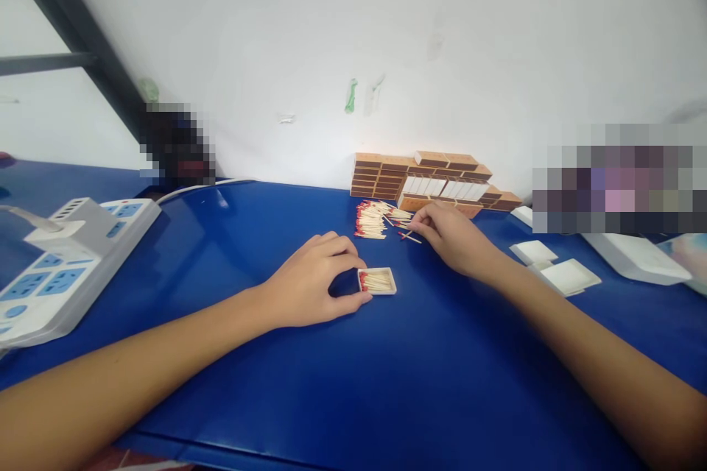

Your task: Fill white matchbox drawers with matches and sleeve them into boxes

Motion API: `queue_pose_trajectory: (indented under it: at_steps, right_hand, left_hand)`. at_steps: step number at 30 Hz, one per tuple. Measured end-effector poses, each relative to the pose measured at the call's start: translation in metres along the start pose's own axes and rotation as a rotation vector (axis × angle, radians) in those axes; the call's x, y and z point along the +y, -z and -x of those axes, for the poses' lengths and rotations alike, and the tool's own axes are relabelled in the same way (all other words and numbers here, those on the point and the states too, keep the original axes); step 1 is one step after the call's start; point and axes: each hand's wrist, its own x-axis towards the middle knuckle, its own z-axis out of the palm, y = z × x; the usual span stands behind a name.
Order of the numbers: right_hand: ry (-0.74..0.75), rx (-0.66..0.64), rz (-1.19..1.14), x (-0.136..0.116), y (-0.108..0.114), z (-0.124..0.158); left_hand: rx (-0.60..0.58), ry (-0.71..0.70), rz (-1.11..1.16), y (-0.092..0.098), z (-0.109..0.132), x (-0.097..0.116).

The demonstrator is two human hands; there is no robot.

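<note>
My left hand curves around a small white matchbox tray, thumb at its near side and fingers at its far left corner. Inside the tray lie red-tipped matches. At the loose pile of matches farther back, my right hand pinches thumb and index finger together at the pile's right end. Match sticks show at those fingertips; how many are gripped is hidden. A stray match lies on the blue table just below the fingertips.
Stacked brown matchboxes stand against the wall behind the pile. White trays lie at the right. A large white power strip with a plugged-in cable occupies the left side of the blue table.
</note>
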Motion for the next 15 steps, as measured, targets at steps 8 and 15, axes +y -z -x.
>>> queue_pose_trajectory:
  at_steps: [8, 15]
  right_hand:
    - [0.092, -0.047, -0.003, -0.004, 0.015, 0.006]
    - [0.093, -0.098, 0.008, -0.009, 0.021, 0.013]
  left_hand:
    - [0.005, -0.009, -0.004, 0.0, 0.0, 0.0]
    - [0.0, -0.009, 0.0, 0.0, 0.001, -0.001]
